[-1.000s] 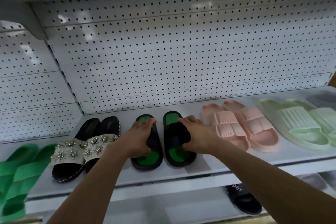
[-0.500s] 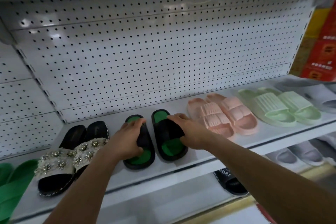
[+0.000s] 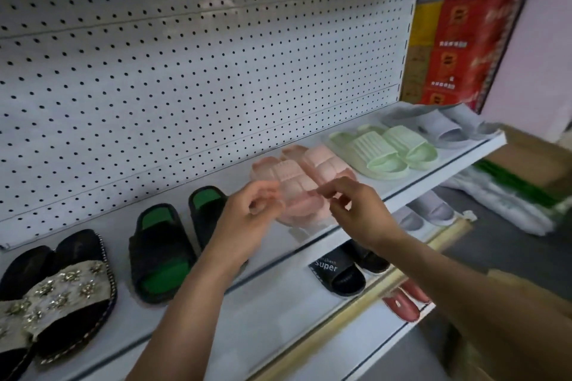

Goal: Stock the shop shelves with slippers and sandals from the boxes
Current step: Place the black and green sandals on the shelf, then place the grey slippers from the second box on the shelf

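A pair of black slides with green footbeds (image 3: 161,252) sits on the white shelf (image 3: 269,260), toes toward the pegboard back panel (image 3: 198,71), the right-hand slide of the pair partly hidden behind the person's left forearm. Both hands hover above the shelf in front of a pair of pink ridged slides (image 3: 305,175): the left hand (image 3: 247,213) with fingers loosely curled and holding nothing, the right hand (image 3: 356,210) likewise loosely curled, its fingertips blurred so that contact with the pink pair cannot be told. Both forearms reach in from the lower edge of the view. To the left of the black and green pair stand black sandals with beaded flower straps (image 3: 58,291); to the right of the pink pair lie pale green slides (image 3: 383,147) and, at the shelf's far end, grey slides (image 3: 439,125). On the lower shelf a black slide marked "Super" (image 3: 339,274) shows under the right forearm, with more grey slides (image 3: 430,210) beside it and red footwear (image 3: 402,303) lower still. Red cartons with unreadable print (image 3: 470,25) stand stacked past the shelving's end, and a brown cardboard box (image 3: 532,161) sits on the floor.
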